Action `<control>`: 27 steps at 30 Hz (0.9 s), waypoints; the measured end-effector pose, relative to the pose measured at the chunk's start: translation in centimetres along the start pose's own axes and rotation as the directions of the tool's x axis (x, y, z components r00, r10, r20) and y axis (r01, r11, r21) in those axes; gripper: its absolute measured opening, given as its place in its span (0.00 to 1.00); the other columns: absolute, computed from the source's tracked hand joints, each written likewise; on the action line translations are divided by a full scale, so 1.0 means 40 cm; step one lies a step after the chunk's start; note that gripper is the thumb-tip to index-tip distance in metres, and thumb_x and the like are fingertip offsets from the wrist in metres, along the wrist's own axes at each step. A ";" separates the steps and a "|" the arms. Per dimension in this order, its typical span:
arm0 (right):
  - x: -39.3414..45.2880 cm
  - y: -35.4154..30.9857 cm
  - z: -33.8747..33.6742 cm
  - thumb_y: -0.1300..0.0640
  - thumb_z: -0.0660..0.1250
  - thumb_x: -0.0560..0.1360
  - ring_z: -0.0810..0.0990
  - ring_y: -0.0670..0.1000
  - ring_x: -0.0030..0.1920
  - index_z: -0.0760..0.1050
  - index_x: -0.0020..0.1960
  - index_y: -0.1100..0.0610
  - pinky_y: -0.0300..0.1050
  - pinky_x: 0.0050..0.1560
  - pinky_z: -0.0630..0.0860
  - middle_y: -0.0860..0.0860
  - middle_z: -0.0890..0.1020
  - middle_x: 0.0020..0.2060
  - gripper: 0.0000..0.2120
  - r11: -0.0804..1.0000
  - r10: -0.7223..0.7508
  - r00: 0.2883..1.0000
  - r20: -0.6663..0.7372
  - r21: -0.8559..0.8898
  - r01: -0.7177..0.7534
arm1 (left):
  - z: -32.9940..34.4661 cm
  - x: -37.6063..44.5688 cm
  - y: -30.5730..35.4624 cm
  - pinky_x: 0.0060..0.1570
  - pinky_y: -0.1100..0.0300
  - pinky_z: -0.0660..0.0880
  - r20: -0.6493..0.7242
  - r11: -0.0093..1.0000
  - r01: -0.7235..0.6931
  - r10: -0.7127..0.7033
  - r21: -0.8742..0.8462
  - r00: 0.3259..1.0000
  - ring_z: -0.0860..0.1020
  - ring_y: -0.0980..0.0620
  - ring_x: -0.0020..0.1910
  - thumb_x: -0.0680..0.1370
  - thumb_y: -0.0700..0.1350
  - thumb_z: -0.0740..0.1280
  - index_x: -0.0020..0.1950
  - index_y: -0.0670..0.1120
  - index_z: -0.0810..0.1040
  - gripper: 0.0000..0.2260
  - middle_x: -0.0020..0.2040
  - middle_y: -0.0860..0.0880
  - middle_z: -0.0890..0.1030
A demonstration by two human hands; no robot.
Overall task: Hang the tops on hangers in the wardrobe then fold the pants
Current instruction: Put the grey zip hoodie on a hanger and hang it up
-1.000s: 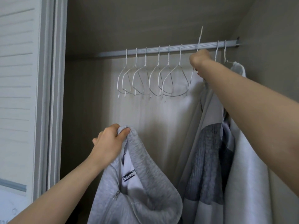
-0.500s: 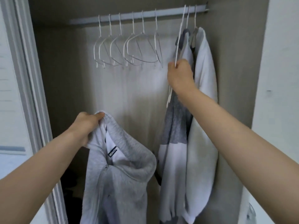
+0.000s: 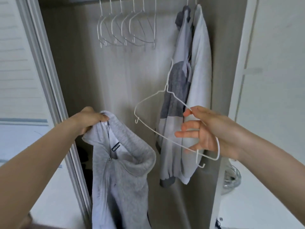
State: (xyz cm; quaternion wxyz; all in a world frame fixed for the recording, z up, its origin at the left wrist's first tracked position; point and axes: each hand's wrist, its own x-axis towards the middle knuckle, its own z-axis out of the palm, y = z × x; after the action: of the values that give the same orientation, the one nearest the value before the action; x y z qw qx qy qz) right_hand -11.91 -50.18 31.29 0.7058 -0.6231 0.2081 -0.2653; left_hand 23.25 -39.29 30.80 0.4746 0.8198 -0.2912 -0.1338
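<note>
- The right hand point(image 3: 209, 129) is held out in front of the open wardrobe point(image 3: 74, 63), its thumb and forefinger pinching one sloping shoulder of a white wire hanger point(image 3: 162, 136) while the other fingers are spread loosely behind the wire.
- The hanger is held tilted, hook up and toward the wardrobe, its free shoulder pointed at the grey top; this is judged a ready position for that end to be slid into the neck opening.
- The left hand point(image 3: 90, 119) is closed around the collar of a grey top point(image 3: 122, 171), which is lifted so that the body hangs straight down and the neck gapes open below the hand.
- The grey top is seen low in the left half of the wardrobe opening, apart from the hanger; it looks thick and fleecy, with a high collar, a short zip at the neck and a dark label inside.
- On the right side of the wardrobe two tops point(image 3: 186, 96) are already hung, one grey and white, one white, pressed together.
- Above, a row of empty hangers point(image 3: 127, 27) is seen; the rail itself is cut off by the frame.
</note>
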 end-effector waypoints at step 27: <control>0.083 0.235 -0.049 0.52 0.53 0.81 0.78 0.50 0.32 0.70 0.48 0.48 0.53 0.43 0.77 0.49 0.78 0.28 0.08 0.457 -0.222 0.885 0.408 -0.759 0.465 | 0.151 -0.218 -0.096 0.33 0.56 0.66 -0.378 0.757 -0.455 0.638 0.469 0.671 0.75 0.47 0.32 0.79 0.49 0.66 0.40 0.44 0.76 0.11 0.33 0.48 0.78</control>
State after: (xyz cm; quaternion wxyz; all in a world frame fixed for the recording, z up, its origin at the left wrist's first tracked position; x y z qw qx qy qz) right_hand -9.49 -53.00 21.84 0.2692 -0.9404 0.0870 -0.1889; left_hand 14.68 -36.81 23.90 0.4057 0.7641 -0.4065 0.2938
